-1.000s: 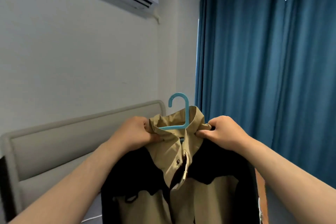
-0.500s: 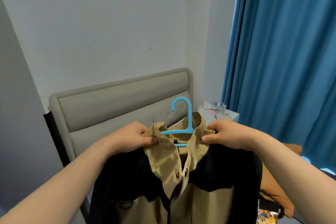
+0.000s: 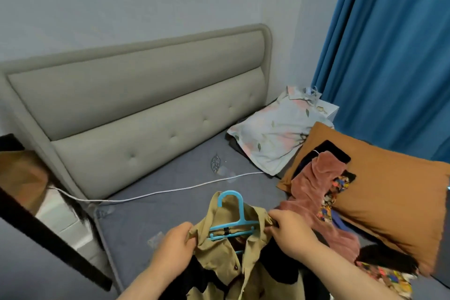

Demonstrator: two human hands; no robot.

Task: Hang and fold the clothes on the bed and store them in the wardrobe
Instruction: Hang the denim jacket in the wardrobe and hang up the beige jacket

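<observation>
A tan and black jacket [image 3: 226, 263] hangs on a blue plastic hanger [image 3: 231, 217] low in the middle of the view, over the bed [image 3: 170, 204]. My left hand [image 3: 175, 248] grips the jacket's collar on the left side. My right hand [image 3: 289, 234] pinches the collar on the right. The hanger's hook sticks up above the collar. A pink garment [image 3: 316, 190] and a colourful patterned one [image 3: 387, 277] lie on the bed to the right. A pale floral shirt [image 3: 272, 136] lies near the headboard corner.
A grey padded headboard [image 3: 136, 105] runs along the wall. An orange pillow [image 3: 379, 192] lies on the right side of the bed. A white cable [image 3: 170, 190] crosses the mattress. Blue curtains [image 3: 389, 44] hang at the right. A dark-framed piece of furniture [image 3: 36, 224] stands at the left.
The view has tilted down from the wall and curtain to the bed. Both hands keep hold of the jacket collar, and the jacket on its hanger is now lower over the mattress.
</observation>
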